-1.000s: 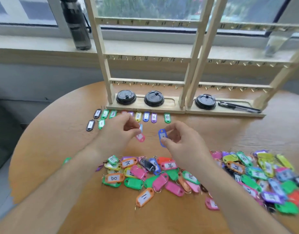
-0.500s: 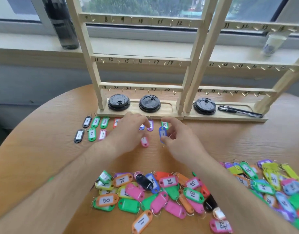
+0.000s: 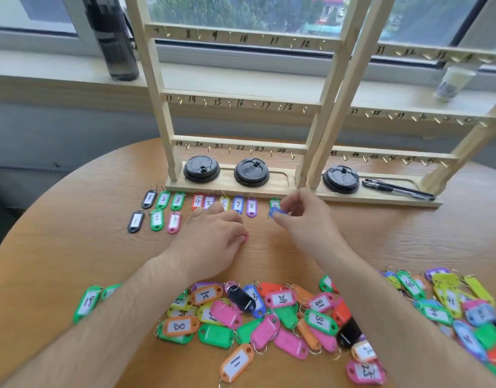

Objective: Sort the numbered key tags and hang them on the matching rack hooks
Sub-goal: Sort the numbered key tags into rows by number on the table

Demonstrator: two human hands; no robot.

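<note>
Head view | right hand (image 3: pixel 304 222) pinches blue tag (image 3: pixel 275 212) at fingertips | left hand (image 3: pixel 213 242) curled over pink tag (image 3: pixel 243 238)

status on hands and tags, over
Left hand holds pink tag down at the table. Right hand pinches blue tag by the gap before green 10 tag. Rack hooks in view bare, nothing in the way.

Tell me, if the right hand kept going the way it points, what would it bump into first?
Probably the green tag marked 10, lying just ahead of the right hand and its blue tag; behind that, the rack's wooden base. Depth is hard to judge.
</note>
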